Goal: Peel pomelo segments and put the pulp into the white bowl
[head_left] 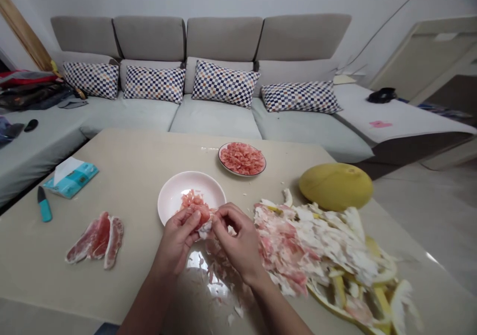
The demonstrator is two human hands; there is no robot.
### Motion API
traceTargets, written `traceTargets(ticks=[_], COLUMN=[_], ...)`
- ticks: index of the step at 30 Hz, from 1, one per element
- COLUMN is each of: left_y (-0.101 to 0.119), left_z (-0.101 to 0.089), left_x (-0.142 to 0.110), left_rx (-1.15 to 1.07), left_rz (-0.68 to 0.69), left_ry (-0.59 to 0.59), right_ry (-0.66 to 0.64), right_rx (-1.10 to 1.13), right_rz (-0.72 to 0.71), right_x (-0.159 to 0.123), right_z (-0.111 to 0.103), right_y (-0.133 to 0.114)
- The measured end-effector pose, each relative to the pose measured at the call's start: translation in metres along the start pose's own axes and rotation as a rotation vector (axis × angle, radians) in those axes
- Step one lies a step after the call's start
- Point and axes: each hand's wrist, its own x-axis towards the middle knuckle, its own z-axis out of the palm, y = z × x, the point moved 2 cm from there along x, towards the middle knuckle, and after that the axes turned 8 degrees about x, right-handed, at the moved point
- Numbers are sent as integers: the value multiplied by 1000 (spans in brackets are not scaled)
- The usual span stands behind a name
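Observation:
Between my hands, at the near rim of a pinkish-white bowl [169,196], is a pomelo segment [203,214] with pale membrane hanging from it. My left hand [178,240] is closed around the segment's pink flesh. With thumb and forefinger my right hand [237,238] pinches the membrane at the segment's right side. Some loose pink pulp [190,198] lies in the bowl just beyond my fingers. A plate of pomelo pulp [242,158] stands farther back. To the left, several unpeeled segments [97,239] lie together on the table.
A large heap of white pith and membrane [316,240] with yellow rind covers the right side of the table [145,151]. Behind it sits a whole yellow pomelo [335,186]. A tissue pack [76,178] and a teal-handled knife [44,206] lie at left. Beyond stands a sofa [216,119].

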Motion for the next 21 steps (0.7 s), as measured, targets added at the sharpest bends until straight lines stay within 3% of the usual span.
traceTargets(ticks=[8, 15, 18, 21], left_y=[-6, -6, 0, 4], left_z=[-3, 0, -3, -10], left_x=[3, 2, 2, 2], left_rx=[-130, -179, -159, -113], left_rz=[-38, 24, 61, 93], left_ry=[4, 38, 82, 170], right_ry=[4, -28, -52, 106], right_rx=[101, 65, 23, 24], right_rz=[118, 130, 107, -60], right_x=[2, 4, 5, -1], right_z=[2, 0, 2, 1], right_y=[4, 9, -10, -51])
